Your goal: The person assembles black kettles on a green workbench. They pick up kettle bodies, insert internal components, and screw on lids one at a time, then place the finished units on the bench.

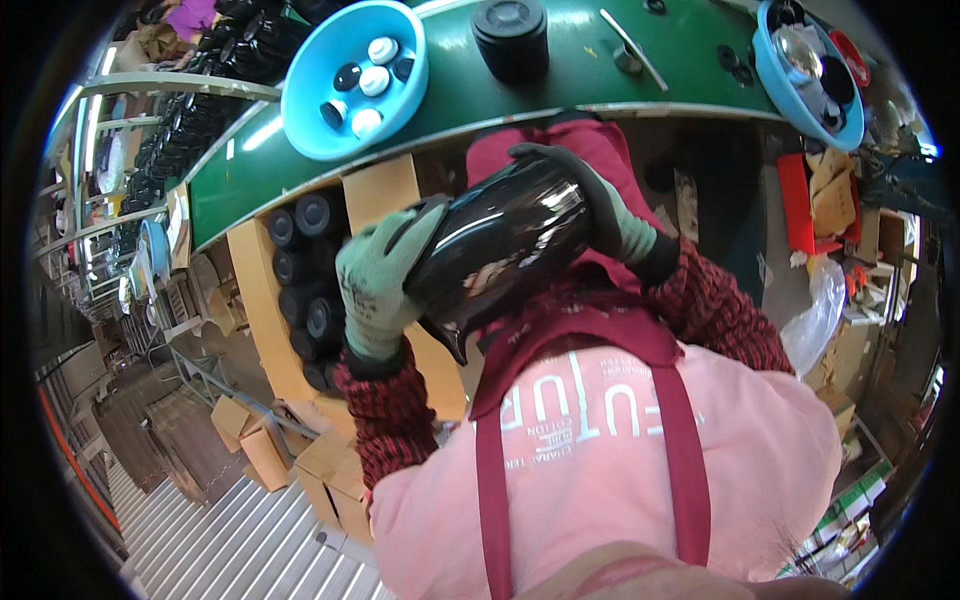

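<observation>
Glossy black vessel [500, 240] held off desk, in front of chest, between both gloved hands. Long axis tilted: lower-left end to upper-right end. Left hand [380, 275] wraps lower end; right hand [590, 205] cups upper end. Both equally near. Green desk [450, 105] above, blue bowl [300, 110] of caps on it.

Black shell [500, 235] partly hidden by gloved hands; right bowl [800, 90] cut off.
</observation>
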A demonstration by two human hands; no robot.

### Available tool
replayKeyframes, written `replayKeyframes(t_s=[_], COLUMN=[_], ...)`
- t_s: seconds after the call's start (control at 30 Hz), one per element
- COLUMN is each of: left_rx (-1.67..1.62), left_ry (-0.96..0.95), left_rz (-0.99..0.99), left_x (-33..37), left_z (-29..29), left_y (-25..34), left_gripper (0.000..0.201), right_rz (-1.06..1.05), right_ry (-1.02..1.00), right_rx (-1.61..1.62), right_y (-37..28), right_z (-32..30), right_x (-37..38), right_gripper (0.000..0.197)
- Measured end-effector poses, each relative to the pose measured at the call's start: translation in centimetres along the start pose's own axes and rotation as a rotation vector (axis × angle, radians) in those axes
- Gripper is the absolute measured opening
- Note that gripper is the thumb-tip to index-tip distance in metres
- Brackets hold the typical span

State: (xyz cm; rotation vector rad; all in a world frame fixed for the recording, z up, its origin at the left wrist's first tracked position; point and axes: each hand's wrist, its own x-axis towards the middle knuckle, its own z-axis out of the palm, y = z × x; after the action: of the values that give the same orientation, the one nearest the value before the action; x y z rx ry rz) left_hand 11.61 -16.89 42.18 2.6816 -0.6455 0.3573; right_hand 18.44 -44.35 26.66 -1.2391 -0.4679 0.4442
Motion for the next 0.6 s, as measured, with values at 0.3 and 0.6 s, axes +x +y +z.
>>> replayKeyframes(t_s=[0.3,0.6], left_rx=[-1.463,-0.224], left_ry=[0.371,-0.142], left_rz=[-0.800,-0.218], left_x=[-14.3,-2.5], left_z=[14.8,2.6], left_y=[-4.6,-0.8], left_gripper=[0.040,0.058], right_rz=[-0.375,0.095], right_ry=[0.040,0.012], right_rx=[-0.292,0.132], right_y=[-6.1,2.8], right_z=[1.5,0.3], right_x=[-0.7,-2.9], right_gripper=[0.081,0.039])
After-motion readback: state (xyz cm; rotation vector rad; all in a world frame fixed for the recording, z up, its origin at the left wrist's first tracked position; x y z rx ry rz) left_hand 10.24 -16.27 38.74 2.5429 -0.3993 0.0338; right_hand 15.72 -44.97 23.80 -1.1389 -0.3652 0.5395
